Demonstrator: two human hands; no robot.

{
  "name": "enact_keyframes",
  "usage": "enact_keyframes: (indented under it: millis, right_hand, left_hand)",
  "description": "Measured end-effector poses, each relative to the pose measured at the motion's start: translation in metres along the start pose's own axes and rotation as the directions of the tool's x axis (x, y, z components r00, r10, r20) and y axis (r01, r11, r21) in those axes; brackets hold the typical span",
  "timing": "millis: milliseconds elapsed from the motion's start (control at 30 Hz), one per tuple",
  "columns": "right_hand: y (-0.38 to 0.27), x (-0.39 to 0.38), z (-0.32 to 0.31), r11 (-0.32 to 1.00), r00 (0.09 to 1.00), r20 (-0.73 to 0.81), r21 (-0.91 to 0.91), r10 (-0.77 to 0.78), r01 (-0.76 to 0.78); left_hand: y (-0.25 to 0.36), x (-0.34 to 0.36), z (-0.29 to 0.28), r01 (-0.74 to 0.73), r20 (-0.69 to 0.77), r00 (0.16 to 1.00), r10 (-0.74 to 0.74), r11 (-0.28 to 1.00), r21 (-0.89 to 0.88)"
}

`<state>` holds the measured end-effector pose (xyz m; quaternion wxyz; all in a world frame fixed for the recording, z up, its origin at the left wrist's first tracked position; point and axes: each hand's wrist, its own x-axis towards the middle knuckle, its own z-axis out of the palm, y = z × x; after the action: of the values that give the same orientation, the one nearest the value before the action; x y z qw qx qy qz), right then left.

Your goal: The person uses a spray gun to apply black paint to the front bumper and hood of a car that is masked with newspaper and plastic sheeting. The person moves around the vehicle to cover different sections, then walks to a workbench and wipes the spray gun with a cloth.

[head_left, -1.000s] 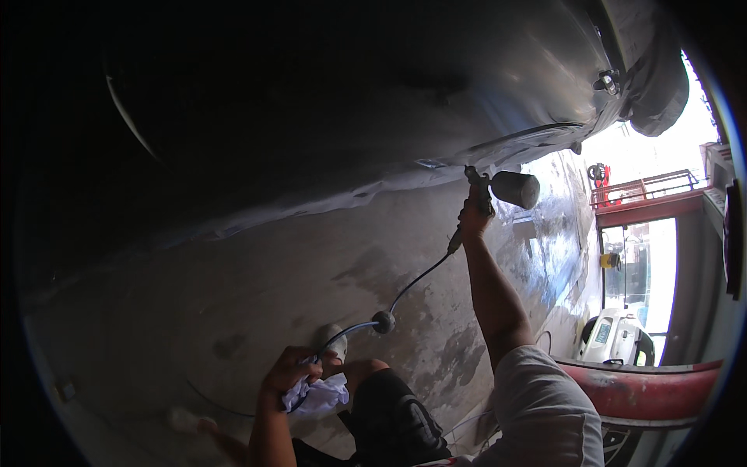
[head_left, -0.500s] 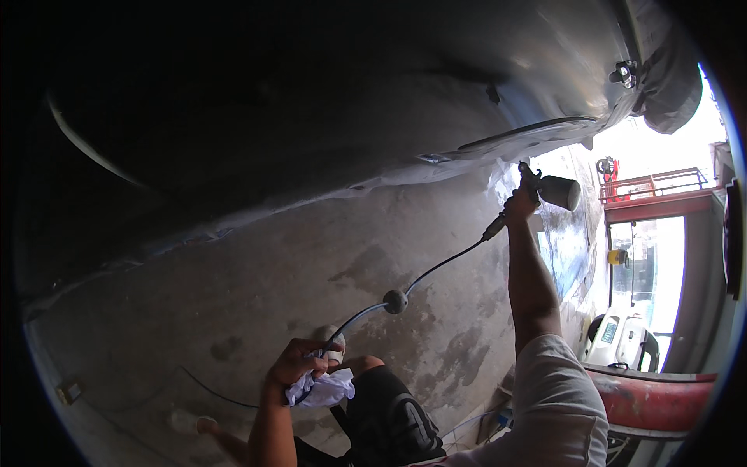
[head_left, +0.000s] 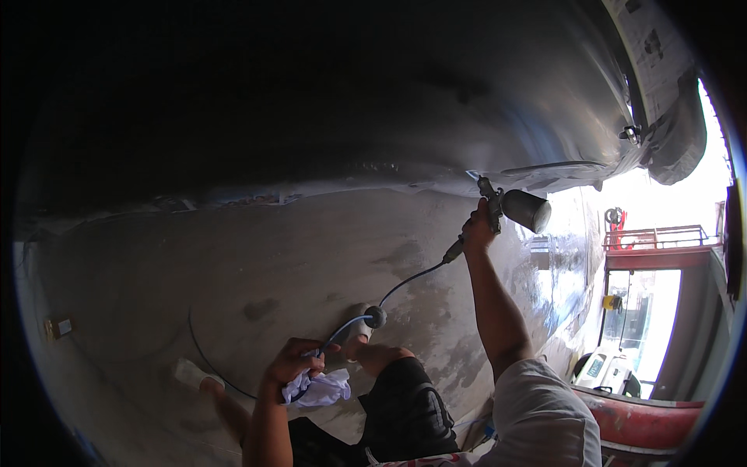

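**Spray gun (head_left: 492,204) near dark car panel (head_left: 498,117) — hose (head_left: 420,274) and cloth (head_left: 325,389) as possible troubles**

First possible trouble: contact of the nozzle with the panel, or with the loose sheet (head_left: 568,176) along its lower edge, by reason of too small a gap and an arm stretched far out. Seemingly very near; cannot tell whether touching or just apart. Second risk: a tug on the gun, because of the hose running through a dark ball (head_left: 376,317) to the left hand (head_left: 296,360), and then looping toward a shoe (head_left: 189,373) on the floor (head_left: 257,241). Under a foot, could catch and pull the aim aside. Also possible, from two things in one hand: the cloth slipping down.

Grip: right hand (head_left: 479,228) closed around the gun's handle; left hand closed on hose and bunched white cloth together. Trigger pressure — impossible to tell.

Look of the gun: dull grey, with a cylindrical cup (head_left: 527,211) tilted out to the right, paler at its rounded end. Placed right of centre, just beside the panel's lower edge, at the end of the outstretched right arm. Liquid level inside: not visible.
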<state>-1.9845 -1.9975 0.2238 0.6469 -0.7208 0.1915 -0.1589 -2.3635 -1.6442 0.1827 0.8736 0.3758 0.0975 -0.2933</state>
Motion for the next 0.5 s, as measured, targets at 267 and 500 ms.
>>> enact_keyframes:
  millis: [267, 500]
  right_hand:
    - [-0.024, 0.002, 0.057, 0.986, 0.991, 0.024, -0.105, -0.130, 0.131]
    - [-0.034, -0.006, 0.106, 0.964, 0.979, 0.101, -0.183, -0.175, 0.191]
  left_hand:
    - [0.042, -0.019, 0.028, -0.153, -0.158, 0.977, 0.141, 0.986, -0.069]
    - [0.058, -0.027, 0.051, -0.322, -0.303, 0.914, 0.269, 0.936, -0.142]
